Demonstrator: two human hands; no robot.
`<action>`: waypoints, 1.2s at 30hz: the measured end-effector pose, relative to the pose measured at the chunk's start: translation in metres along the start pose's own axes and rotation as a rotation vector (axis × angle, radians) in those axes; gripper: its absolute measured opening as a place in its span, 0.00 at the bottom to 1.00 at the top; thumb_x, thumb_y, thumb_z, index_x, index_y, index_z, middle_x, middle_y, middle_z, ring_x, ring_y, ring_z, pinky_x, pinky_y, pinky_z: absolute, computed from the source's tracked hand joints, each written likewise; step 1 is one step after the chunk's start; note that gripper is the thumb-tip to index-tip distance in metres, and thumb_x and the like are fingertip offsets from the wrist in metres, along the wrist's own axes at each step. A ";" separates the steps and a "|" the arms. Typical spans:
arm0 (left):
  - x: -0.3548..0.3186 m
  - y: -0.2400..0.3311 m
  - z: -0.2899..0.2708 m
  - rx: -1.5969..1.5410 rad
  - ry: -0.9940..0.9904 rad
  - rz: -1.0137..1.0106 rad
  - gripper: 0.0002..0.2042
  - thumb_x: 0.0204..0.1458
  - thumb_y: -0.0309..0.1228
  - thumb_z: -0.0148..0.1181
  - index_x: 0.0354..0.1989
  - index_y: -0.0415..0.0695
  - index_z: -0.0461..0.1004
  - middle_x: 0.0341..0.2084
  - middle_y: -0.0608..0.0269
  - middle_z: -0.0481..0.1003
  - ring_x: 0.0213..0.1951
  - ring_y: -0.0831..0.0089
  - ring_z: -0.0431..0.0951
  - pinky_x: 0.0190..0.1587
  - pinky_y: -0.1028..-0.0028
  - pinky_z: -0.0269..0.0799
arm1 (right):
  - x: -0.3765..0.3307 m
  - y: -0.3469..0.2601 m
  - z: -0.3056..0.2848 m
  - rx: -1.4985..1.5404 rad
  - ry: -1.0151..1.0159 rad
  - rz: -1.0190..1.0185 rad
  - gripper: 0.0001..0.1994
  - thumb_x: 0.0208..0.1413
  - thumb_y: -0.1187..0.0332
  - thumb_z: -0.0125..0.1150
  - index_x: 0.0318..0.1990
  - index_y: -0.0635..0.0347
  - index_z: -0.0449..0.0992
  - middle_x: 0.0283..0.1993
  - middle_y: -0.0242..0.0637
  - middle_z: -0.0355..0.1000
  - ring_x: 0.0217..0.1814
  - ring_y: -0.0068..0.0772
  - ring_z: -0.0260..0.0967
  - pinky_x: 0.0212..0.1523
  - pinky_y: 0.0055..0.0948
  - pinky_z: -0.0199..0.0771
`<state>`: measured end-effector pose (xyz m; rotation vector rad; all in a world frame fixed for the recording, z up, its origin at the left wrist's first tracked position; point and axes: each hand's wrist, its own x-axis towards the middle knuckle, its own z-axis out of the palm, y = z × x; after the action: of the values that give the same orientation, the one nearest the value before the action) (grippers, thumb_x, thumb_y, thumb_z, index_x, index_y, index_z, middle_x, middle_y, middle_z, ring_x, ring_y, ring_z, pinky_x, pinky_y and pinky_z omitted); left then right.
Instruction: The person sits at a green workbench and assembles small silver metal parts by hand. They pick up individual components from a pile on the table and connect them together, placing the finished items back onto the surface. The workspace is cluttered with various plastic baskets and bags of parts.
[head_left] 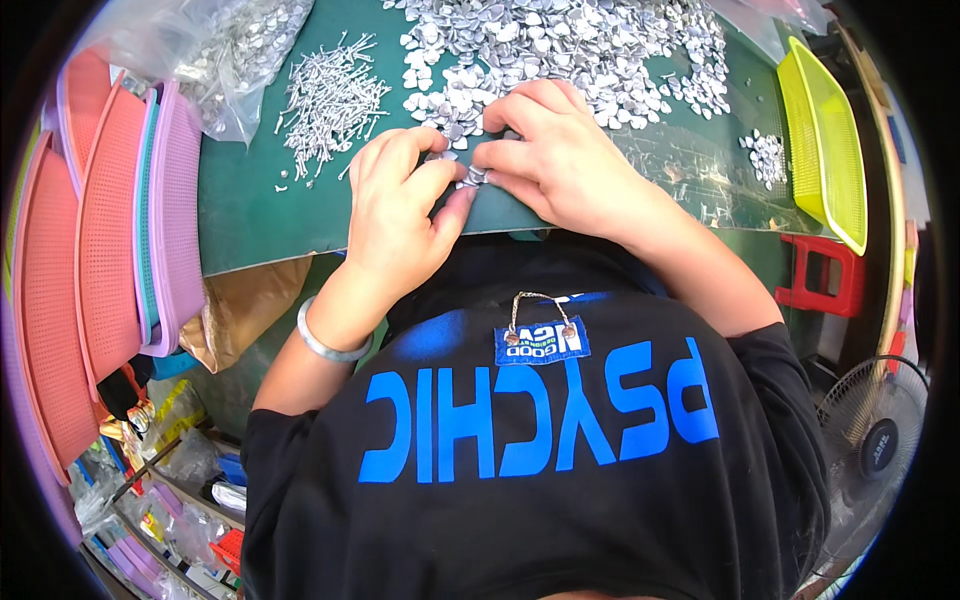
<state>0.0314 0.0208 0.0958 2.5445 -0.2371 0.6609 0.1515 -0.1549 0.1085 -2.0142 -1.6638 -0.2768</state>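
Note:
Over the near edge of the green table, my left hand [395, 205] and my right hand [565, 165] meet fingertip to fingertip. Thumb and forefinger of each are closed at a small silver metal piece [474, 177], partly covered by the fingers. Just beyond the fingertips spreads a large heap of flat, silver, heart-like pieces [560, 55]. To the left of my left hand lies a pile of thin silver pins [330, 100]. A pale bangle [322, 340] circles my left wrist.
Stacked pink and purple plastic baskets [175, 220] stand at the left, beside a clear bag [235, 65] of silver pieces. At the right are a small group of silver bits [766, 158], a yellow-green basket [825, 140], a red stool [820, 275] and a fan [875, 450].

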 end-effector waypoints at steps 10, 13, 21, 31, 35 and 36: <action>0.000 0.006 0.000 -0.023 0.043 -0.010 0.10 0.38 0.22 0.67 0.32 0.43 0.79 0.40 0.59 0.74 0.45 0.59 0.74 0.50 0.64 0.64 | -0.002 -0.001 -0.003 0.055 0.025 0.039 0.05 0.46 0.68 0.64 0.32 0.56 0.78 0.42 0.35 0.70 0.51 0.40 0.64 0.51 0.40 0.63; -0.002 0.005 0.004 -0.010 0.036 -0.023 0.10 0.38 0.22 0.68 0.32 0.43 0.79 0.40 0.60 0.74 0.46 0.60 0.73 0.50 0.64 0.64 | 0.000 -0.003 0.005 0.101 -0.036 0.079 0.09 0.47 0.72 0.65 0.38 0.58 0.79 0.44 0.34 0.69 0.49 0.41 0.64 0.53 0.40 0.64; -0.007 0.004 -0.001 -0.028 0.041 -0.065 0.11 0.38 0.21 0.67 0.33 0.42 0.79 0.39 0.60 0.74 0.45 0.61 0.73 0.50 0.65 0.65 | 0.003 0.002 0.001 0.011 -0.025 0.141 0.03 0.49 0.70 0.62 0.30 0.57 0.80 0.40 0.33 0.71 0.47 0.40 0.64 0.50 0.40 0.63; -0.010 0.000 0.002 -0.058 0.065 -0.051 0.10 0.37 0.25 0.69 0.31 0.43 0.78 0.38 0.62 0.73 0.45 0.60 0.73 0.50 0.61 0.62 | -0.007 -0.005 -0.012 0.073 -0.036 0.071 0.06 0.47 0.75 0.63 0.35 0.58 0.79 0.43 0.36 0.70 0.49 0.42 0.65 0.52 0.39 0.65; -0.004 0.008 -0.001 0.025 0.034 -0.016 0.09 0.38 0.22 0.68 0.30 0.43 0.78 0.38 0.61 0.74 0.45 0.60 0.73 0.49 0.63 0.64 | -0.009 -0.005 -0.015 0.076 -0.013 0.063 0.05 0.47 0.76 0.62 0.33 0.59 0.79 0.44 0.36 0.70 0.50 0.42 0.65 0.52 0.39 0.64; -0.003 0.008 -0.001 0.025 0.022 -0.004 0.09 0.38 0.22 0.68 0.30 0.43 0.78 0.38 0.61 0.74 0.45 0.60 0.73 0.49 0.63 0.64 | -0.009 -0.003 -0.015 0.079 0.013 0.080 0.05 0.46 0.75 0.62 0.32 0.58 0.79 0.43 0.35 0.70 0.50 0.42 0.65 0.51 0.40 0.65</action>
<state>0.0258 0.0146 0.0980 2.5590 -0.2175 0.6944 0.1492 -0.1699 0.1181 -2.0101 -1.5579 -0.1931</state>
